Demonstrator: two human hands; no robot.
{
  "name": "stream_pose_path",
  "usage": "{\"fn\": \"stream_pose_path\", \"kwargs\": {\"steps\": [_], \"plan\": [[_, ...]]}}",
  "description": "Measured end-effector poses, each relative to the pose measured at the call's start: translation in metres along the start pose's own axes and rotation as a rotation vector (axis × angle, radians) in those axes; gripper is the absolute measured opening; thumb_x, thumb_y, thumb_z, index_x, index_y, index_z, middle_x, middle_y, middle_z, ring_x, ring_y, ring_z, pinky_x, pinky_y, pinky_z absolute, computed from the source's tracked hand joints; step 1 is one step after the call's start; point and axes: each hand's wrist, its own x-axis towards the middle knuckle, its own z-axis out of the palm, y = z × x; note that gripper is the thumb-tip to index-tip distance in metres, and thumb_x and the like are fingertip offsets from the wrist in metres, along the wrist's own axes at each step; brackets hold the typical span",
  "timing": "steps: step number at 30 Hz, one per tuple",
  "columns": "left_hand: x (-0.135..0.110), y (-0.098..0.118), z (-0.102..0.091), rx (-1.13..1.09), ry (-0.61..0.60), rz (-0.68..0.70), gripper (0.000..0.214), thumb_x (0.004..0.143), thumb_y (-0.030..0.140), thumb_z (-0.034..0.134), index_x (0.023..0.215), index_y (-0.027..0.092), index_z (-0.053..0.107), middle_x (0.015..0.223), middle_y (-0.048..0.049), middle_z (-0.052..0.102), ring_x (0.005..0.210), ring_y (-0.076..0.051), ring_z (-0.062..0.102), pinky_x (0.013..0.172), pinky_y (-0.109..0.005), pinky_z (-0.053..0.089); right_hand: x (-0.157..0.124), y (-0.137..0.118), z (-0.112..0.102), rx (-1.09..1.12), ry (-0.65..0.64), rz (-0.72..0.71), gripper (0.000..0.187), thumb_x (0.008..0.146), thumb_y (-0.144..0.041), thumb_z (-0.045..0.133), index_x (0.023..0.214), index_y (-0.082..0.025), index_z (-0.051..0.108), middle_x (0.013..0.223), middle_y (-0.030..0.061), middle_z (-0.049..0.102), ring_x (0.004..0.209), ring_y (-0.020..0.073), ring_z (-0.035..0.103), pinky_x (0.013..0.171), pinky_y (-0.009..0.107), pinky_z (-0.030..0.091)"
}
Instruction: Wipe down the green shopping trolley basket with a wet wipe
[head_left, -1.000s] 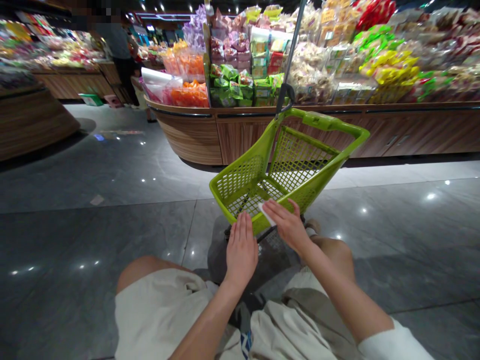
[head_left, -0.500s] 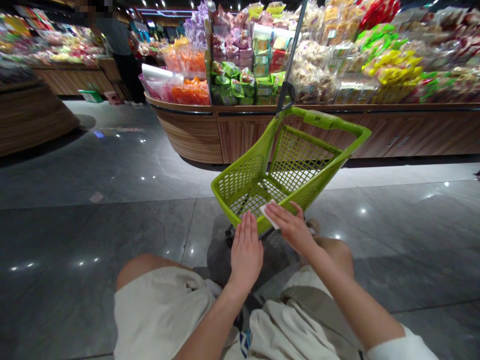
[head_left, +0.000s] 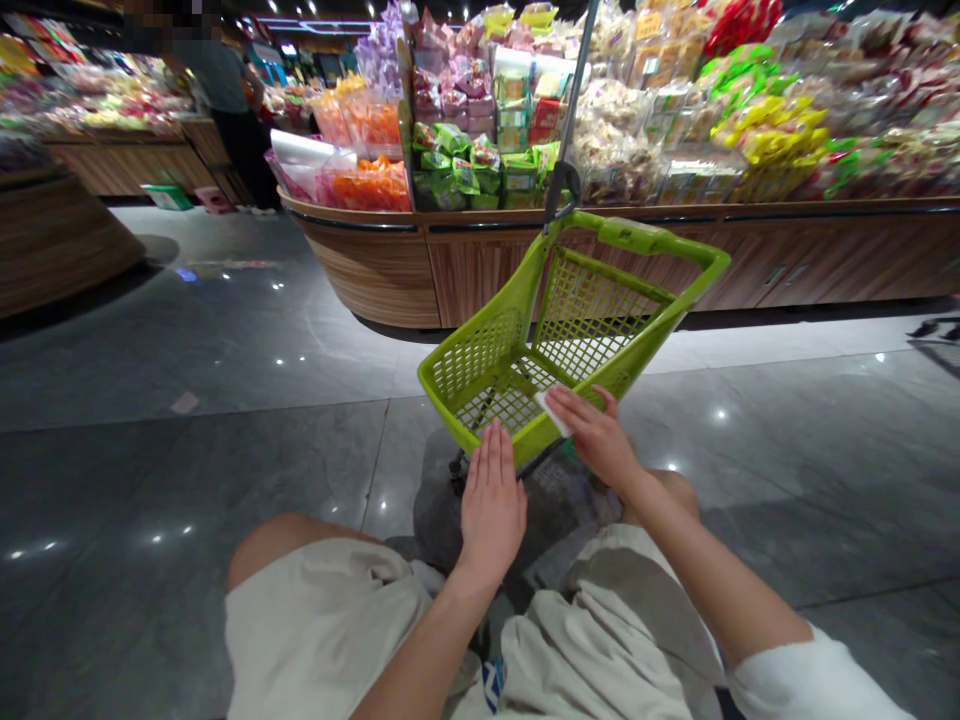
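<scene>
Head view: you look down past your lap at a lime-green mesh shopping basket (head_left: 675,250) on a wheeled frame, standing on the grey tile floor (head_left: 225,350) just ahead of your knees. Since a second ago, your right hand (head_left: 592,440) has slid rightward along the basket's near rim, taking a small white card (head_left: 551,412) with it. The card now lies across that rim, near its middle, held under your curled fingers, though how firmly is hard to tell. Your left hand (head_left: 489,510) is flat and upright, its fingers open and straight, their tips at the near rim, just left of the card. A thin dark pole (head_left: 571,100) rises from the basket's far left corner. Beyond it, a curved wooden display desk (head_left: 480,270) carries bagged snacks (head_left: 480,170) in green, orange, yellow and pink, piled up to its edge. Another person (head_left: 232,90) stands well off toward the far left. You wear beige shorts (head_left: 322,610) and a white sleeve (head_left: 814,690). No brand or writing can be read on the card or the packets.
</scene>
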Motion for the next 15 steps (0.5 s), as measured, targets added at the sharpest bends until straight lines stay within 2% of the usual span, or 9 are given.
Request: {"fn": "stream_pose_path", "kwargs": {"steps": [2,4,6,8,9,11,12,15], "plan": [[0.0,0.002,0.0,0.01,-0.008,-0.006,0.08,0.091,0.015,0.048,0.157,0.005,0.005,0.164,-0.0201,0.022,0.153,-0.028,0.018,0.122,-0.047,0.03,0.001,0.02,-0.001,-0.074,0.073,0.156,0.066,0.083,0.002,0.041,0.144,-0.025,0.049,0.143,0.0084,0.059,0.135,0.0202,0.053,0.117,0.046,0.017],[0.001,0.004,0.001,0.017,-0.009,-0.015,0.08,0.091,0.016,0.048,0.157,0.004,0.006,0.164,-0.0204,0.02,0.154,-0.028,0.017,0.123,-0.046,0.029,0.0,0.013,0.001,-0.111,0.108,0.23,0.067,0.083,0.002,0.04,0.145,-0.022,0.047,0.144,0.0098,0.058,0.136,0.0216,0.052,0.116,0.047,0.019],[0.001,0.006,0.003,0.02,-0.004,-0.022,0.08,0.091,0.016,0.049,0.157,0.003,0.006,0.164,-0.0207,0.02,0.154,-0.028,0.015,0.123,-0.046,0.029,-0.003,-0.013,0.004,-0.09,0.069,0.156,0.066,0.085,0.001,0.038,0.147,-0.02,0.043,0.147,0.0101,0.055,0.139,0.0202,0.049,0.117,0.044,0.021],[0.0,0.007,0.004,0.018,0.0,-0.028,0.081,0.09,0.015,0.049,0.157,0.004,0.005,0.164,-0.0204,0.021,0.154,-0.028,0.016,0.123,-0.046,0.029,-0.006,-0.037,0.005,-0.037,-0.019,-0.041,0.063,0.088,-0.001,0.037,0.149,-0.019,0.041,0.149,0.0089,0.053,0.142,0.0173,0.044,0.117,0.041,0.021],[0.0,0.006,0.004,0.016,0.0,-0.028,0.081,0.089,0.014,0.049,0.157,0.004,0.005,0.164,-0.0201,0.021,0.154,-0.028,0.016,0.123,-0.046,0.029,-0.007,-0.041,0.003,-0.013,-0.061,-0.139,0.061,0.09,-0.003,0.037,0.149,-0.02,0.041,0.149,0.0077,0.052,0.143,0.016,0.042,0.118,0.041,0.021],[-0.001,0.006,0.004,0.017,0.0,-0.025,0.08,0.09,0.014,0.048,0.158,0.005,0.006,0.164,-0.0197,0.022,0.153,-0.028,0.017,0.123,-0.046,0.029,-0.006,-0.028,-0.001,0.0,-0.104,-0.234,0.061,0.09,-0.003,0.037,0.148,-0.023,0.042,0.149,0.0058,0.052,0.143,0.0146,0.043,0.118,0.041,0.022],[-0.001,0.005,0.004,0.017,0.0,-0.021,0.079,0.091,0.014,0.047,0.158,0.005,0.006,0.164,-0.0197,0.023,0.153,-0.028,0.018,0.123,-0.046,0.029,-0.004,-0.015,-0.004,-0.016,-0.097,-0.216,0.062,0.089,-0.002,0.038,0.147,-0.024,0.043,0.149,0.0055,0.053,0.141,0.0148,0.045,0.117,0.041,0.023],[0.0,0.006,0.004,0.018,0.003,-0.016,0.078,0.092,0.016,0.047,0.157,0.004,0.006,0.164,-0.0201,0.022,0.153,-0.028,0.018,0.123,-0.046,0.029,0.001,0.025,-0.008,-0.118,0.003,0.008,0.064,0.084,0.003,0.039,0.143,-0.022,0.048,0.145,0.0077,0.057,0.135,0.0187,0.053,0.114,0.044,0.027]]}}
